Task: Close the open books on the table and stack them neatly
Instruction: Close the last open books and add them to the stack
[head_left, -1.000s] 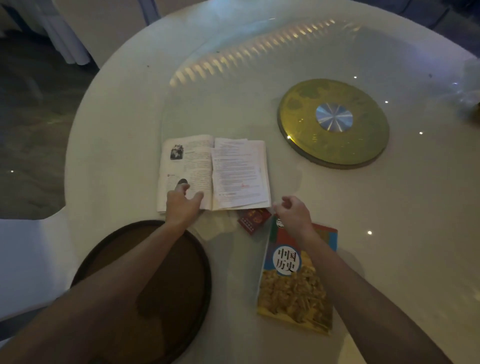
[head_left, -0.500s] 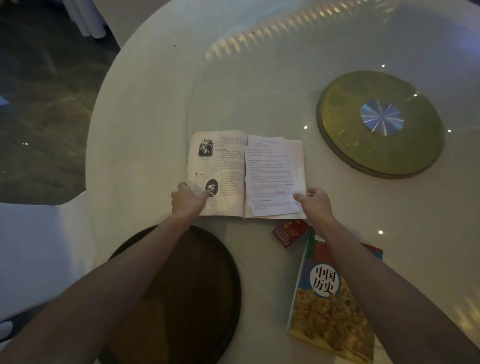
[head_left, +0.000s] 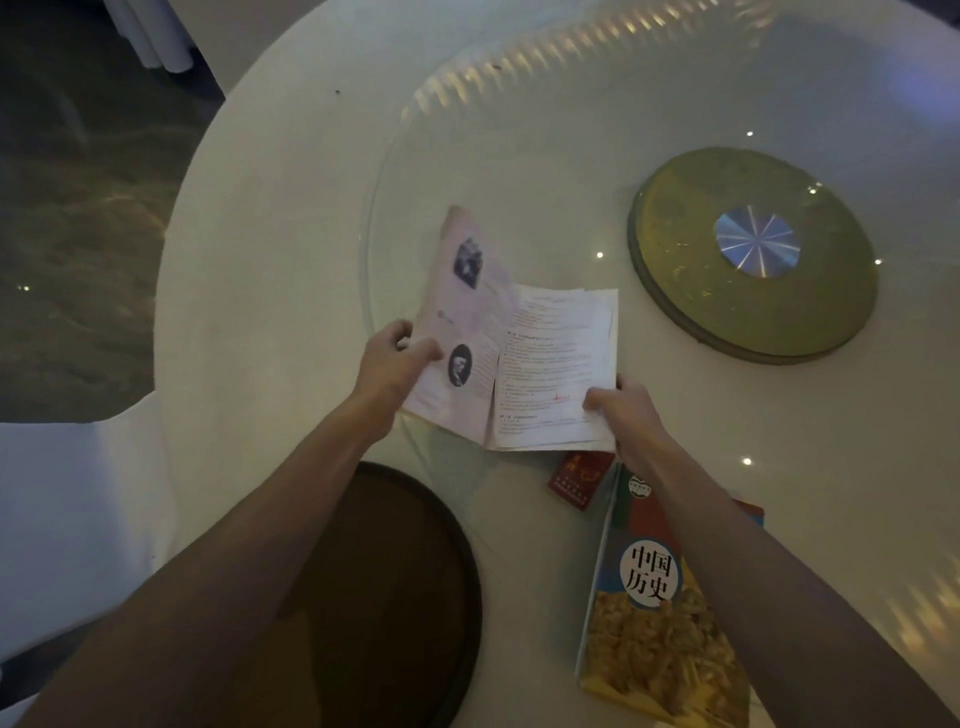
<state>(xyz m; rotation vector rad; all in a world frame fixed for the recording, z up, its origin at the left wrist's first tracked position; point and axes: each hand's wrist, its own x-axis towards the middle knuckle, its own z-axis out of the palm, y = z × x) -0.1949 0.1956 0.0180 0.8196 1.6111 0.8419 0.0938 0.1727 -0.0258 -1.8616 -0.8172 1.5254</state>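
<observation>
An open book (head_left: 519, 353) with portrait pictures on its left page lies near the table's middle. Its left half is raised off the table and tilted toward the right half. My left hand (head_left: 392, 364) grips that raised left half at its lower outer edge. My right hand (head_left: 621, 410) pinches the lower right corner of the right-hand pages, which rest flat. A shut book (head_left: 660, 623) with a colourful cover and a white circle lies at the front right, partly under my right forearm.
A small red booklet (head_left: 579, 478) lies between the two books. A dark round tray (head_left: 395, 597) sits at the table's front edge. A gold turntable disc (head_left: 753, 254) lies at the back right on the glass top. A white chair (head_left: 78, 509) stands at the left.
My left hand has lifted the open book's left half off the table and swung it toward the right. My right hand slid onto the right pages' lower corner.
</observation>
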